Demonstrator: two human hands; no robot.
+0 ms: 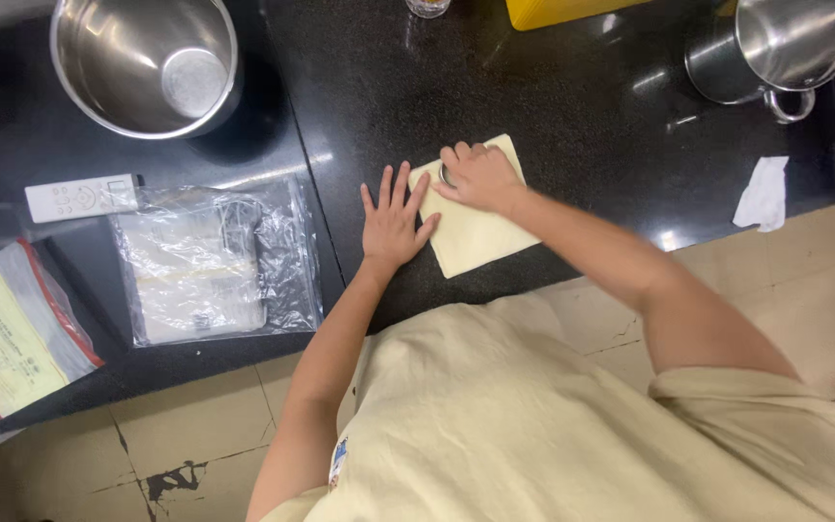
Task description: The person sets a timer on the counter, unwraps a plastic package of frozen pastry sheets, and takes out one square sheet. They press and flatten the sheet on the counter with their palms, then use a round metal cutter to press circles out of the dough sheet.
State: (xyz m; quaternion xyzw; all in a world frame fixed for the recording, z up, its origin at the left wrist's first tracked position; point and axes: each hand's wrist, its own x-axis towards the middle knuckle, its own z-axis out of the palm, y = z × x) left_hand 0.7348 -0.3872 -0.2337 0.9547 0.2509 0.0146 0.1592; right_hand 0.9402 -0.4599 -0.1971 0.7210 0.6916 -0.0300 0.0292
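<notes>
A pale square sheet of dough lies on the black counter, under both hands. The left hand rests flat with fingers spread, open, its fingertips on the sheet's left edge. The right hand is curled over a small round metal cutter — gripping it and pressing it onto the sheet's upper left corner, just beside the left hand's fingers. Left of the left hand lies a clear plastic bag, and beyond it a large steel pot. Well off to the right of the right hand sits a crumpled tissue — with a steel mug behind it.
</notes>
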